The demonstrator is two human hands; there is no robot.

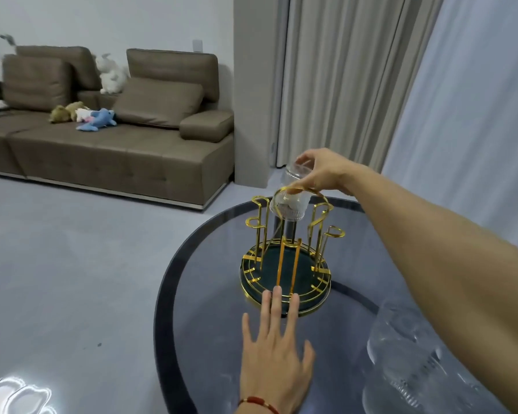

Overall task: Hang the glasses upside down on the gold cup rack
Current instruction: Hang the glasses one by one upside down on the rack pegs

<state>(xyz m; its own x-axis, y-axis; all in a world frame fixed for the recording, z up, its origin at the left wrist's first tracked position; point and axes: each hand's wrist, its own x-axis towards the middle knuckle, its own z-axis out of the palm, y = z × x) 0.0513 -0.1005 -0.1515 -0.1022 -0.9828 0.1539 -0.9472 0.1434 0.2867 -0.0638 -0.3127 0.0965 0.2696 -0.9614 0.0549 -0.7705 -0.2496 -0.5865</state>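
While the right hand [320,171] pinches a clear ribbed glass [289,194] by its base, fingers wrapped round the closed end, the glass hangs mouth-down and slightly tilted over the far side of the gold cup rack [286,258], at about twelve o'clock from the rack's centre. Its lower rim sits among the tops of the rear prongs, just behind the rack's looped carrying handle [302,191]; whether it already rests on a prong cannot be told through the glass. The right forearm stretches in from four o'clock across the table.

The left hand [277,357] lies flat and open, holding nothing, palm down on the table at six o'clock from the rack, its longest fingertips [277,291] touching the near edge of the rack's dark green round base. A red cord bracelet [259,403] circles that wrist.

The rack stands on a round smoky glass table [210,339] with a dark rim. The hooked prongs in view at nine and three o'clock are bare. At five o'clock from the rack, close to the camera and blurred, stands another clear glass vessel [416,363].

Beyond the table, at ten o'clock, a brown sofa [108,144] holds several plush toys [97,118].
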